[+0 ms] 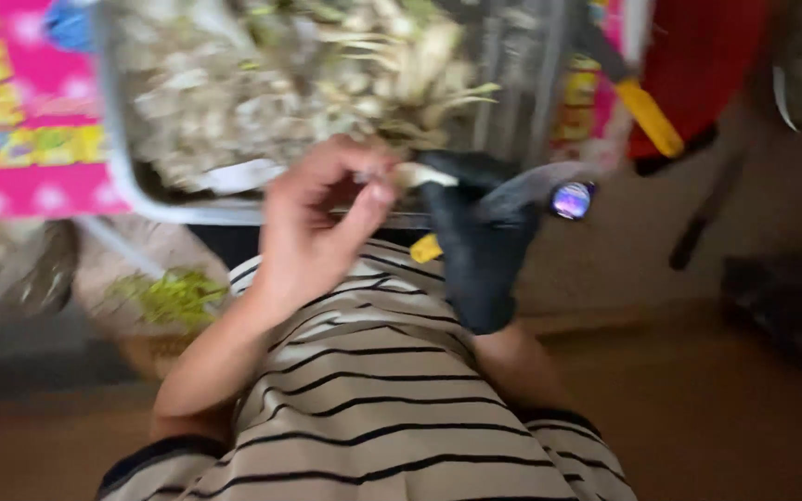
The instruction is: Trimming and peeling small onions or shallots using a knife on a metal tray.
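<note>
Pinching a pale stalk (417, 173), bare left hand (313, 227), black-gloved right hand (477, 237), grey tray (122, 158)

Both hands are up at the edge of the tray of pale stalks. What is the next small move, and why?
Probably trim the pale stalk. The bare left hand pinches it, and the gloved right hand beside it grips a yellow-handled tool, close to the tray. The blur hides the blade.

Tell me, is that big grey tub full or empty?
Full. The grey tub is heaped to its rim with pale stalks and roots; the picture is blurry, so their kind is unclear.
</note>
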